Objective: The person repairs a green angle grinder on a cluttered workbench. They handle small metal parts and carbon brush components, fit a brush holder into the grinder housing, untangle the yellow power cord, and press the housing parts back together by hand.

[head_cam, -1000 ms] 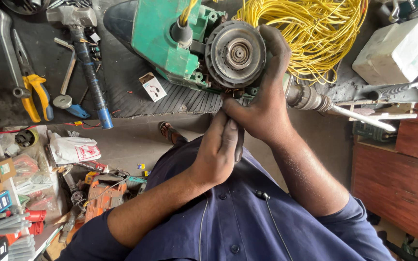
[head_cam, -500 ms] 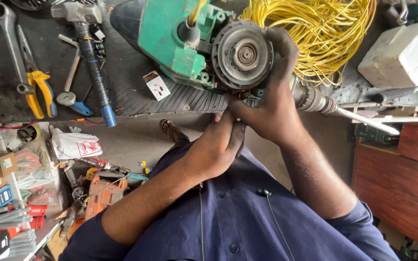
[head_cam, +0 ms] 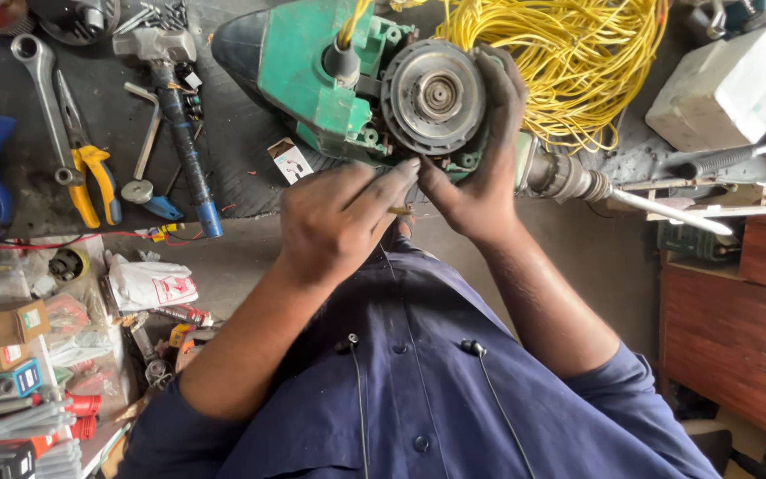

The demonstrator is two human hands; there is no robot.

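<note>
A green power tool (head_cam: 303, 71) lies on the dark bench, its round grey metal end (head_cam: 432, 93) facing me. My right hand (head_cam: 480, 168) wraps around the right side of that round end, fingers over its rim. My left hand (head_cam: 339, 222) is just below the tool, fingers held together with their tips at the lower edge of the round end, touching my right thumb. A small yellowish bit (head_cam: 398, 210) shows under those fingertips; whether they pinch it is unclear. A yellow wire (head_cam: 352, 22) runs into the tool's top.
A tangle of yellow wire (head_cam: 569, 62) lies behind the tool, and a white box (head_cam: 724, 89) sits to the right. At left are a hammer (head_cam: 170, 98), a spanner (head_cam: 42, 98), yellow-handled pliers (head_cam: 90, 173) and cluttered packets (head_cam: 148, 284). A wooden cabinet (head_cam: 738, 337) stands at right.
My left hand has risen from beneath my right wrist and moved left, its fingertips now at the round end's lower edge. The right hand keeps its grip.
</note>
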